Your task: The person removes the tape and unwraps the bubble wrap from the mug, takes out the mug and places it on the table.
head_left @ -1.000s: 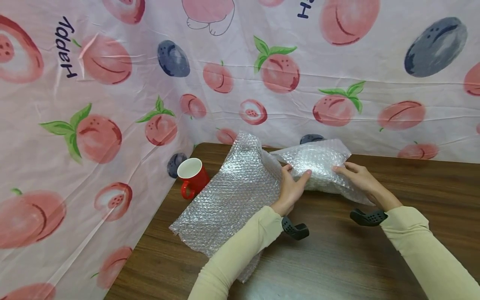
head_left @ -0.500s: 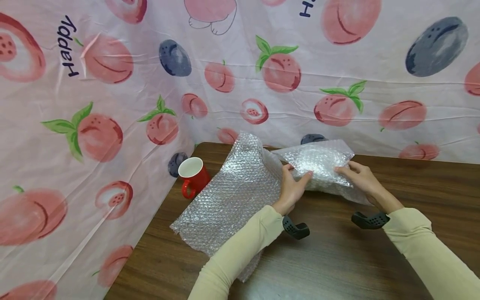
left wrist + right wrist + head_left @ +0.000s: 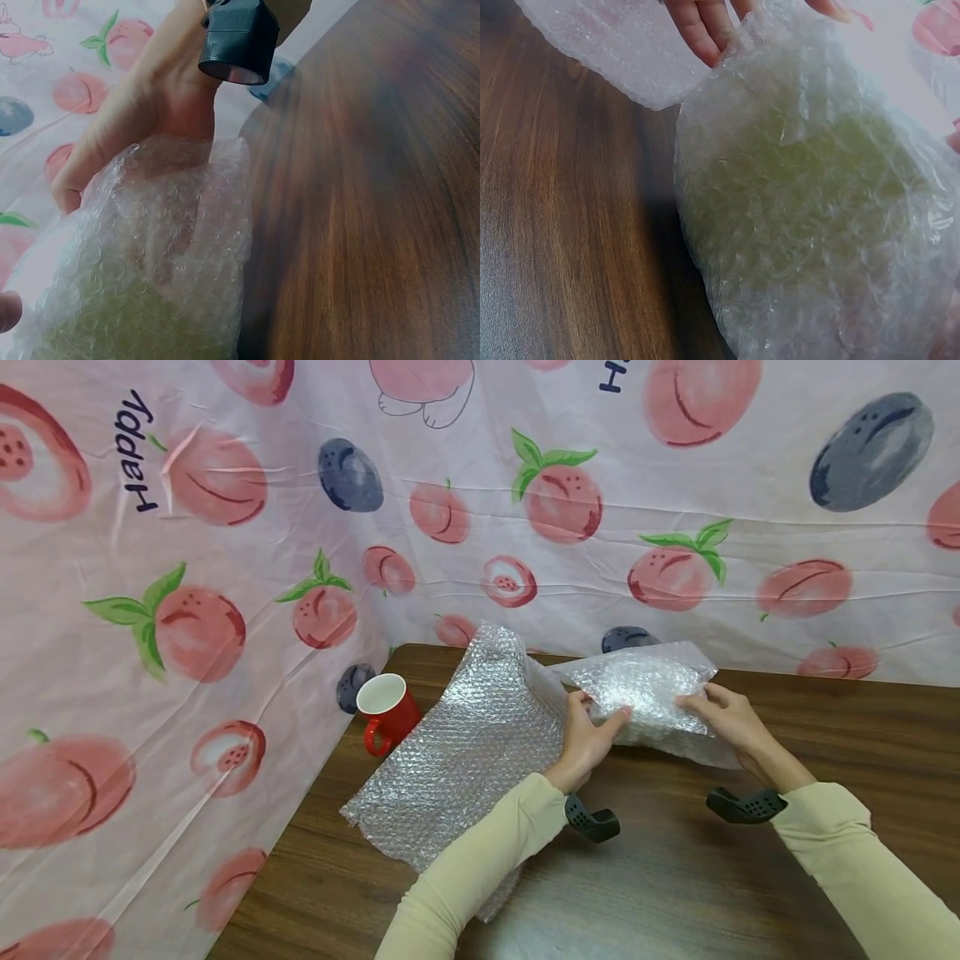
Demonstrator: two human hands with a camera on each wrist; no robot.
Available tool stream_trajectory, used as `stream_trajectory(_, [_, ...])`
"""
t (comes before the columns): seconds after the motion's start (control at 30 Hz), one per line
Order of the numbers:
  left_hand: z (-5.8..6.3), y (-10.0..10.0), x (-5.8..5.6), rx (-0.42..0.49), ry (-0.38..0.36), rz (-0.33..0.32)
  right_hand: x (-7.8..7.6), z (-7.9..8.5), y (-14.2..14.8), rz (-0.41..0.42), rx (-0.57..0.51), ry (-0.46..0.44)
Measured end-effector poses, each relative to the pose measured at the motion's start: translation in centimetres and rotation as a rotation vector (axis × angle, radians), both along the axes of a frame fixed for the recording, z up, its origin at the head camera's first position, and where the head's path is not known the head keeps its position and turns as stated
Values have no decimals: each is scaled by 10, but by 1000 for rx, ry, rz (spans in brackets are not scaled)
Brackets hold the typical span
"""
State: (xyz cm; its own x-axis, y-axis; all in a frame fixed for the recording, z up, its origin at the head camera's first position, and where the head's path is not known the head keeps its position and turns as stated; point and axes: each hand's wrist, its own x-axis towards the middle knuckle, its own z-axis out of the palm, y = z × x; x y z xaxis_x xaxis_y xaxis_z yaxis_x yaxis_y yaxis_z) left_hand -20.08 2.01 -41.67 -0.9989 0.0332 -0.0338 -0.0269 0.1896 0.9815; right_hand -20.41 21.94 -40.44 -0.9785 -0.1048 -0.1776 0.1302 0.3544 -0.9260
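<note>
A bubble-wrapped bundle (image 3: 637, 689) is held between both hands at the table's back; something pale green shows blurrily through its wrap (image 3: 810, 172) in the right wrist view. My left hand (image 3: 585, 739) grips the bundle's left end, thumb on top. At the right end, my right hand (image 3: 731, 720) pinches the wrap with its thumb over the upper layer and the other fingers beneath. The left wrist view shows that right hand (image 3: 161, 112) partly behind the clear wrap. A loose bubble wrap sheet (image 3: 480, 735) spreads left of the bundle, partly under my left forearm.
A red mug (image 3: 388, 714) with a white inside stands upright at the left, close to the loose sheet. Behind the brown wooden table (image 3: 637, 868) hangs a fruit-print cloth (image 3: 465, 468), which also runs along the left side.
My right hand has shifted slightly right and towards me, drawing the upper layer of wrap further over the bundle's front. My left hand has barely moved; the mug and loose sheet stay put.
</note>
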Motion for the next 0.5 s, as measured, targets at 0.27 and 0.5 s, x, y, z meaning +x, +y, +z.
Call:
stream_trajectory(0.27, [8, 1, 4, -1, 57, -9, 7, 10, 3, -13, -13, -3])
stream_trajectory(0.5, [14, 2, 8, -5, 81, -25, 14, 18, 4, -30, -32, 21])
